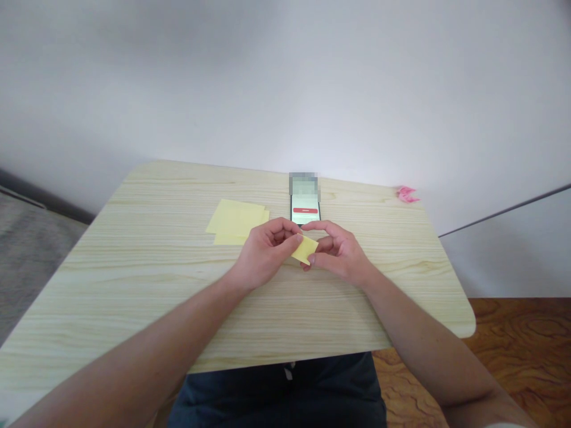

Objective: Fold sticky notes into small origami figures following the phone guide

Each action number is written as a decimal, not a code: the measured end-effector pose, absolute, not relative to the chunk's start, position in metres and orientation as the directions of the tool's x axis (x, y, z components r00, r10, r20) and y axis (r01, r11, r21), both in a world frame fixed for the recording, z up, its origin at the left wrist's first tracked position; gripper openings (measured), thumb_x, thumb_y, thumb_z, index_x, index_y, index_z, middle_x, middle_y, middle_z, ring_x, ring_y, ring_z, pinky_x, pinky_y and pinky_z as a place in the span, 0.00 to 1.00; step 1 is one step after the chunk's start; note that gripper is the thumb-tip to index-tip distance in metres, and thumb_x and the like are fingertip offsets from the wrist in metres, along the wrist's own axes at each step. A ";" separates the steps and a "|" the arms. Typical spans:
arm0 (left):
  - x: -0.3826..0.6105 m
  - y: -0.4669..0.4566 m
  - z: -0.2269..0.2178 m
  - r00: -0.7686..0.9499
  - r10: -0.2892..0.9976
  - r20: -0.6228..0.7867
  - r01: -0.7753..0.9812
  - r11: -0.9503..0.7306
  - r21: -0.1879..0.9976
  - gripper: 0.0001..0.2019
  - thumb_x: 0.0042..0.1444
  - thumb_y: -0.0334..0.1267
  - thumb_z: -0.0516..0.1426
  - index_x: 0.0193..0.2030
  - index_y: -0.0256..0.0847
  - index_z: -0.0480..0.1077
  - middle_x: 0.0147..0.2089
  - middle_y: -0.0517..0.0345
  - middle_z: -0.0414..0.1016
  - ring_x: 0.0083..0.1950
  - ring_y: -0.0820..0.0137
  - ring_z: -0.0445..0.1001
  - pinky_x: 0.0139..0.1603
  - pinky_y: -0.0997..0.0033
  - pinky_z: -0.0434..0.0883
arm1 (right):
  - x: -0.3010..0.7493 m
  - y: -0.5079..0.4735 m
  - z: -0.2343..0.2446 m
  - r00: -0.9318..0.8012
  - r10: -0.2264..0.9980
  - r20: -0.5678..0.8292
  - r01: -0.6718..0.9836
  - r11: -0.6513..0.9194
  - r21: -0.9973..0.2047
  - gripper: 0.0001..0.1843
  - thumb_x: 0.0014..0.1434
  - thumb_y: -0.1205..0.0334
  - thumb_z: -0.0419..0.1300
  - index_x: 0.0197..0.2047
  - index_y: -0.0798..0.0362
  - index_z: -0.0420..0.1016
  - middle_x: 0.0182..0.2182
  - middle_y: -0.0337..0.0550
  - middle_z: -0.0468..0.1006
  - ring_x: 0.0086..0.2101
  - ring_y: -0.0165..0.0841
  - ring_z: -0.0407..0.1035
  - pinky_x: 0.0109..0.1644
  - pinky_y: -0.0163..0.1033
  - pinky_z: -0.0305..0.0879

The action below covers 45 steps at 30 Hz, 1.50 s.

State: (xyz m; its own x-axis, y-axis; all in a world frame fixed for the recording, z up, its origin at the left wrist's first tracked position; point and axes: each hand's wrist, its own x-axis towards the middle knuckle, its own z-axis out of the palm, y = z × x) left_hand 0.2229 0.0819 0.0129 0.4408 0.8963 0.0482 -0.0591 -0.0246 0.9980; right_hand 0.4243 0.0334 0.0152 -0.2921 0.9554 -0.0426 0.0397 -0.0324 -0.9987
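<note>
Between my two hands is a small piece of folded yellow paper (pixel 305 249), held just above the table. My left hand (pixel 269 249) pinches its upper left edge, thumb on top. My right hand (pixel 338 249) grips the lower right corner between thumb and curled fingers, with the index finger reaching toward the left fingertips. The undersides of the fingers are partly hidden. Left of my hands, flat yellow sheets (pixel 236 221) lie overlapping on the table, partly behind my left hand. Just beyond my fingertips lies a phone (pixel 306 202) with its screen lit.
A pink folded paper piece (pixel 407 194) sits near the far right corner of the wood-patterned table (pixel 134 261). A pale wall (pixel 285 89) rises right behind the table's far edge. The near edge runs above my lap, with brown wooden floor (pixel 521 351) at the right.
</note>
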 end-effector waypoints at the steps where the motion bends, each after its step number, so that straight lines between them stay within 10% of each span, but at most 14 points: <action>1: 0.223 0.082 0.013 0.444 0.895 0.044 -0.048 -0.026 0.999 0.08 0.59 0.41 0.64 0.39 0.39 0.75 0.34 0.59 0.76 0.33 0.73 0.72 0.33 0.73 0.67 | 0.424 0.033 0.015 -0.296 0.954 -0.044 0.044 -0.032 -0.999 0.32 0.57 0.62 0.70 0.64 0.48 0.68 0.31 0.39 0.85 0.34 0.38 0.82 0.43 0.45 0.78; 17: 0.220 0.078 0.014 0.481 0.870 0.106 -0.214 -0.001 0.977 0.17 0.60 0.40 0.64 0.54 0.43 0.70 0.35 0.59 0.81 0.36 0.67 0.81 0.42 0.65 0.76 | 0.424 0.042 0.016 -0.272 0.962 -0.032 -0.202 -0.089 -0.975 0.28 0.59 0.67 0.66 0.62 0.48 0.66 0.28 0.36 0.84 0.29 0.37 0.81 0.39 0.46 0.80; 24: 0.221 0.078 0.007 0.352 0.899 0.260 -0.142 -0.223 0.964 0.06 0.57 0.33 0.66 0.41 0.40 0.74 0.37 0.58 0.78 0.39 0.70 0.77 0.43 0.68 0.73 | 0.422 0.045 0.010 -0.287 0.957 -0.040 -0.318 -0.134 -0.939 0.20 0.61 0.66 0.64 0.55 0.48 0.68 0.34 0.40 0.84 0.35 0.39 0.81 0.37 0.49 0.82; 45: 0.220 0.079 0.011 0.327 0.913 0.243 -0.121 -0.214 0.969 0.03 0.56 0.30 0.63 0.36 0.40 0.78 0.35 0.58 0.79 0.36 0.71 0.76 0.40 0.69 0.71 | 0.421 0.048 0.008 -0.318 0.943 -0.101 -0.332 -0.210 -0.919 0.13 0.63 0.63 0.65 0.50 0.51 0.71 0.36 0.41 0.84 0.34 0.39 0.82 0.40 0.50 0.82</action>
State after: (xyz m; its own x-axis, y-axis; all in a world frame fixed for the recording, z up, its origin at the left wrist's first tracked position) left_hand 0.2200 0.0790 0.0113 0.3273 0.9132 0.2428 -0.1209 -0.2144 0.9692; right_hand 0.4214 0.0476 0.0080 -0.3176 0.9429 -0.1007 -0.3324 -0.2101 -0.9194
